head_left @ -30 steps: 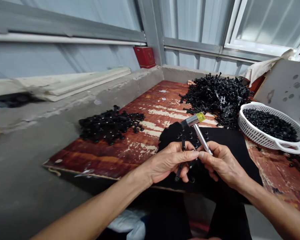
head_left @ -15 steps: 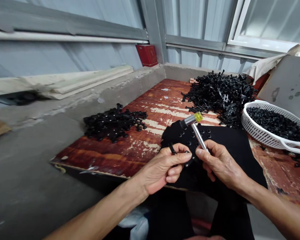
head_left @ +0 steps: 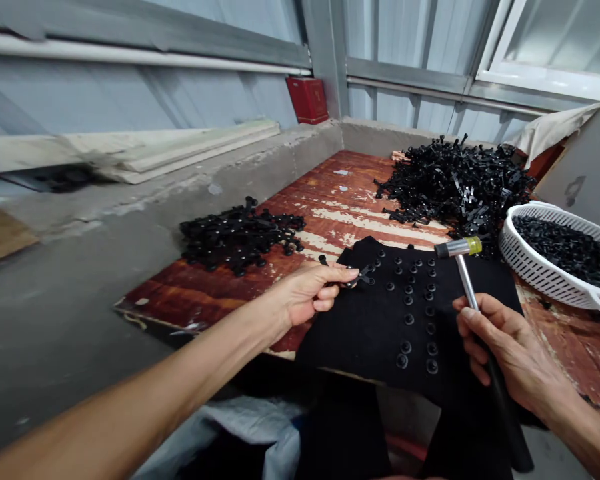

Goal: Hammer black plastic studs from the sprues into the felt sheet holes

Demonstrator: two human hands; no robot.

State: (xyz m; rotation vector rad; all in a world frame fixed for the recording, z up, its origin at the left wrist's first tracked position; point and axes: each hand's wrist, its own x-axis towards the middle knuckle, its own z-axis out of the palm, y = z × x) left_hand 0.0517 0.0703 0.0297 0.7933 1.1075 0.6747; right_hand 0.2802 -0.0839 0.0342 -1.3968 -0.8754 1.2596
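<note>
- Pinching thumb and forefinger together, the left hand (head_left: 313,290) gripped slim black strips (head_left: 364,275) with rounded ends; how many lay in the pinch could not be told.
- Their ends stuck out rightward past the fingertips, over the far left part of a black cloth (head_left: 355,333); whether they touched it was unclear.
- Another knobbed black end (head_left: 323,260) showed above the left knuckles.
- Small round black studs (head_left: 409,319) stood on the cloth in rough rows running from its near edge away from the person, between the two hands. The strips lay just left of the farthest ones, their long axis pointing roughly across toward these rows.
- The right hand (head_left: 513,347) had its fingers closed around a small hammer (head_left: 466,280), near where the metal shaft met the black grip.
- Its head sat beyond the right fingers, raised at the studs' right side, yellow face turned right and dark face left; the grip slanted back toward the person.
- For the strips, the left hand was the nearer; the right was well apart.
- Beyond lay a black heap (head_left: 460,177), a smaller pile (head_left: 240,237) to the left, and a white basket (head_left: 533,275) to the right, all on a worn red tabletop (head_left: 305,193).
</note>
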